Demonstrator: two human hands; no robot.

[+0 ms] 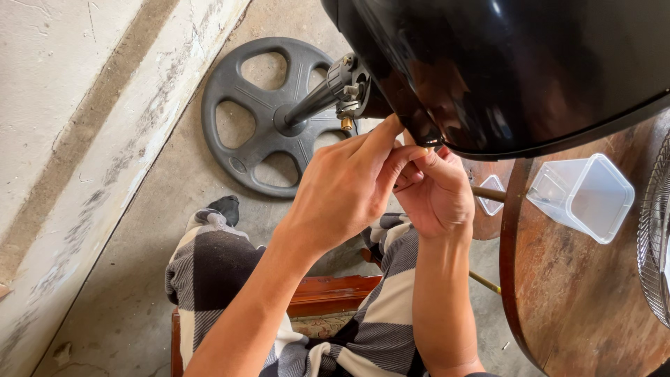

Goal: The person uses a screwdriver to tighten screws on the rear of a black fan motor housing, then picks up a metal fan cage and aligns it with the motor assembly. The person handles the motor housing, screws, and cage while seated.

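At the far left runs a pale, cracked concrete wall (70, 139), and beside it on the grey floor lies the round dark plastic fan base (269, 115), flat, with spoke-shaped cutouts. A black pole (310, 103) slants up from its hub to a metal joint with a small brass screw (346, 123), just above the hands. The left hand (345, 188) is curled, thumb and forefinger pressed against the lower edge of the glossy black motor housing (502, 70), which lies straight above and slightly right of both hands. The right hand (436, 195) is likewise curled, fingertips meeting the left's at the same rim; whether either pinches a small part there I cannot tell. The right hand sits nearer the housing's underside. Below, the person's lap shows a black-and-white checked cloth (216, 265) over a red wooden seat (335, 290). Further right stands a worn, round wooden table (579, 293) bearing a clear square plastic container (583, 195) on its side, and a wire fan grille (656, 237) at the edge
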